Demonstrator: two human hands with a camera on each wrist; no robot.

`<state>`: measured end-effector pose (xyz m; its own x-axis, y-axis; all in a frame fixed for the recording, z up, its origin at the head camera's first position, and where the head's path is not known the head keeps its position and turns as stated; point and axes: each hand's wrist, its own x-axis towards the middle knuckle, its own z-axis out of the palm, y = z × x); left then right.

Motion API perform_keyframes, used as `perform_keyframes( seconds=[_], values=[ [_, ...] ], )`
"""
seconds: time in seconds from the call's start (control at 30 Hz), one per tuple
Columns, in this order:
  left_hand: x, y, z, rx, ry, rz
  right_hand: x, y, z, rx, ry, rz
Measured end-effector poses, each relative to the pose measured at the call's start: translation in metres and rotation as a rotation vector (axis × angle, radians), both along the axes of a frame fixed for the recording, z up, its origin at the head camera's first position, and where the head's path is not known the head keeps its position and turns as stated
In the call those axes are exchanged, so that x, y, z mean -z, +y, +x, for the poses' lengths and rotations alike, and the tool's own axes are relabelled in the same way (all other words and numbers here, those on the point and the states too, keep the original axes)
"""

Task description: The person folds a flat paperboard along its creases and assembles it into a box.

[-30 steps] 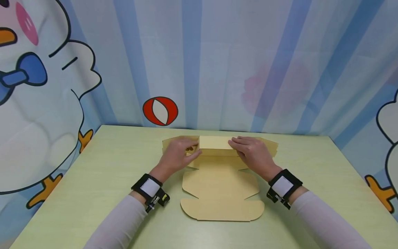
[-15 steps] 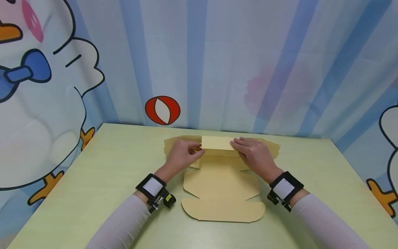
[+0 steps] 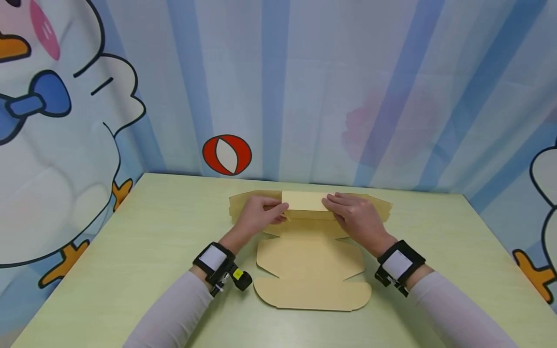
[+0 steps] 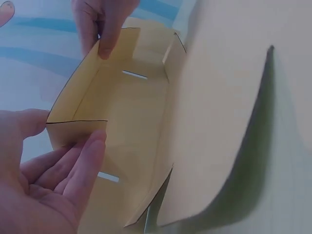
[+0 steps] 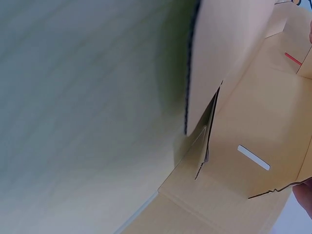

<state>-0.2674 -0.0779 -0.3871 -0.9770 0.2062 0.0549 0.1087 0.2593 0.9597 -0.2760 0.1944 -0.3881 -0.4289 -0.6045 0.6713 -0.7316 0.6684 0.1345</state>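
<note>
A partly folded cardboard box (image 3: 311, 256) lies on the table, its far wall raised and its near panels flat. At the left end of that wall my left hand (image 3: 256, 215) pinches a small end flap (image 4: 78, 130), bent inward at the corner. In the left wrist view the thumb lies at the corner and the fingers on the flap. My right hand (image 3: 359, 215) grips the wall's right end, thumb and fingers on either side of its top edge in the left wrist view. Only a sliver of the right hand (image 5: 304, 197) shows in the right wrist view.
The pale green table (image 3: 130, 251) extends around the box, with its far edge close behind the raised wall. A striped blue curtain (image 3: 300, 96) with cartoon prints hangs behind. Slots (image 5: 253, 157) are cut in the box's panel, and side wings (image 3: 380, 207) spread outward.
My left hand has shifted slightly right along the wall, bringing its thumb up to the corner and bending the left end flap inward. The right hand holds its place on the wall.
</note>
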Motion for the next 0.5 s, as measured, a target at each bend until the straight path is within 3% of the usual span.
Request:
perform_keyframes(
  seconds=[0.23, 0.5],
  values=[
    [-0.0009, 0.0034, 0.0007, -0.02, -0.134, 0.146, 0.0011, -0.0003, -0.0002, 0.005, 0.002, 0.008],
    [0.0044, 0.0059, -0.0044, 0.024, -0.282, 0.381, 0.0011, 0.0002, 0.0009, 0.005, -0.002, 0.001]
  ],
)
